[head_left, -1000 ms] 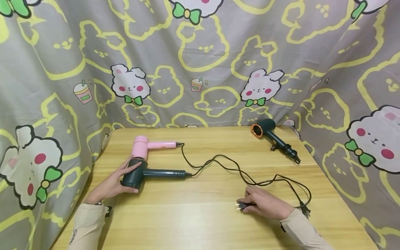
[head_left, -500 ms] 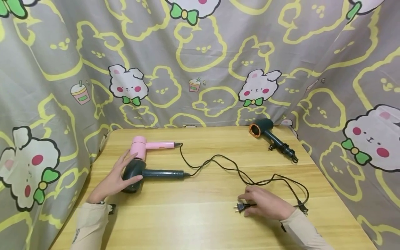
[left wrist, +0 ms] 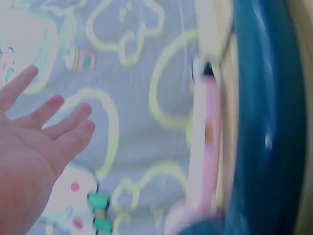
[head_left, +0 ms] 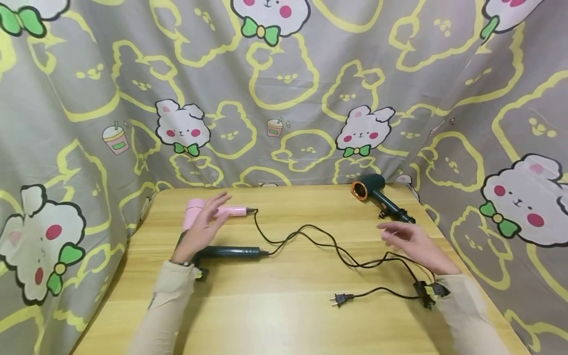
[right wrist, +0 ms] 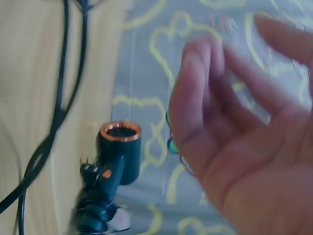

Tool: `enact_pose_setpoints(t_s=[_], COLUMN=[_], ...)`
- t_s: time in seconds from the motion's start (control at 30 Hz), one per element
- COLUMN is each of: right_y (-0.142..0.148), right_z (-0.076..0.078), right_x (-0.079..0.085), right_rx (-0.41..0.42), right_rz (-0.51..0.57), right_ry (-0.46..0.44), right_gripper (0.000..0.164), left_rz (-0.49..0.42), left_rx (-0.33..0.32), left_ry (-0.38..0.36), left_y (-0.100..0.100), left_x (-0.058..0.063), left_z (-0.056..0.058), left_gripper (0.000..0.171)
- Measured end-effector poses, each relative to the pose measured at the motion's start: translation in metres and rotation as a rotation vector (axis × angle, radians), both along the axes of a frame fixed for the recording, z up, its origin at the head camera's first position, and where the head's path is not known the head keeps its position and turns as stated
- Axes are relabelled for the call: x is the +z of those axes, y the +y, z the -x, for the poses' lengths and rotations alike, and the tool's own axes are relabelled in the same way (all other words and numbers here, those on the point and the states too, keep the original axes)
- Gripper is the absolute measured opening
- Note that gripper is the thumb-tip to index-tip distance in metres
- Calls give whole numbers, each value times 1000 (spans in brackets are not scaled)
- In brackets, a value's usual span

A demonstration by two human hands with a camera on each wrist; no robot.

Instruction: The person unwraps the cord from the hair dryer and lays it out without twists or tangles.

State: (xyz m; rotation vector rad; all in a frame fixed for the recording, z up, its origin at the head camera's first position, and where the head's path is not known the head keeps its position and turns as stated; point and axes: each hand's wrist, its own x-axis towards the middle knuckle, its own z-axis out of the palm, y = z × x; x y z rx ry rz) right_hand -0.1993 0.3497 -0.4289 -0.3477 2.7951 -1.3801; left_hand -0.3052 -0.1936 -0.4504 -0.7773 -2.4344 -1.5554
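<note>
My left hand (head_left: 201,229), fingers spread and holding nothing, is raised over the dark green hair dryer (head_left: 235,252) at the table's left. Its head is mostly hidden behind that hand and wrist. Just beyond lies a pink hair dryer (head_left: 193,213), its handle (left wrist: 205,137) also visible in the left wrist view. My right hand (head_left: 417,246) hovers above the cords on the right with loosely bent fingers and nothing in them. A black two-pin plug (head_left: 342,299) lies on the table in front of it. Another dark green hair dryer (right wrist: 120,152) with a copper rim is nearest this hand.
Two black cords (head_left: 310,236) cross the middle of the wooden table (head_left: 275,320) from the left dryers toward the right. A second plug (head_left: 423,293) lies partly hidden by the right wrist. Patterned grey curtains (head_left: 301,167) enclose the back and both sides.
My left hand has come off the dark green dryer's head and moved up and right. My right hand has let go of the plug and lifted away to the right and back.
</note>
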Motion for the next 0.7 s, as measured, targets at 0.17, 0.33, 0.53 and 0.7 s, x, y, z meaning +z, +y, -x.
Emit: enact_pose_setpoints(t_s=[0.17,0.33,0.53,0.7], right_y=[53,94,112,114], right_z=[14,30,45,59], right_x=[-5,-15,-29,-38], right_rx=[-187,-379,-562,-617], right_rz=[534,878,853,826], right_ry=[-193,-410,-642,-691], right_gripper=[19,28,104,104], left_rz=[-168,-343,-488,-555], left_rx=[-106,-175,-190,-193], left_ry=[-168,-303,-499,-607], left_y=[46,86,128,156], left_x=[0,-7,-17,-21], left_z=[17,36,50,58], left_gripper=[51,55,57,59])
